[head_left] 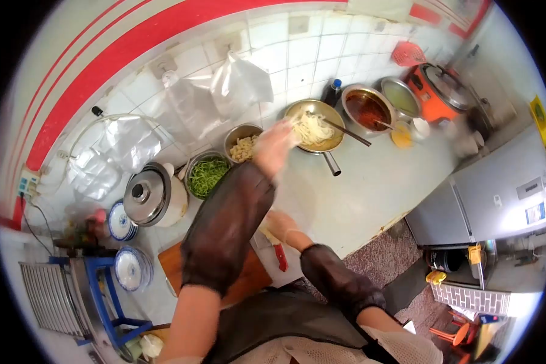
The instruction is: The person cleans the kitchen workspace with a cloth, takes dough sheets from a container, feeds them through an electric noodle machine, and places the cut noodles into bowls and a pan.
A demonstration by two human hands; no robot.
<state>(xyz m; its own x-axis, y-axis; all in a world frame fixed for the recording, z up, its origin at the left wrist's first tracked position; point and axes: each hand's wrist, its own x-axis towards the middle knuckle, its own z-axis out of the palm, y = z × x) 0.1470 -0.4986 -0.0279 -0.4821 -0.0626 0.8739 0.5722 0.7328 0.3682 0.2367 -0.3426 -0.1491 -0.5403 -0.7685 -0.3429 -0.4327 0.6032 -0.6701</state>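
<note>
Left hand, blurred, pinches pale white noodles heaped in a metal pan; right hand rests on the counter, grip unclear

White noodles heaped in tilted metal pan, chopsticks across rim, countertop rear.

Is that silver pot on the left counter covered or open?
Covered. A shiny metal lid with a dark knob sits flat over the silver pot, hiding whatever is inside.
</note>
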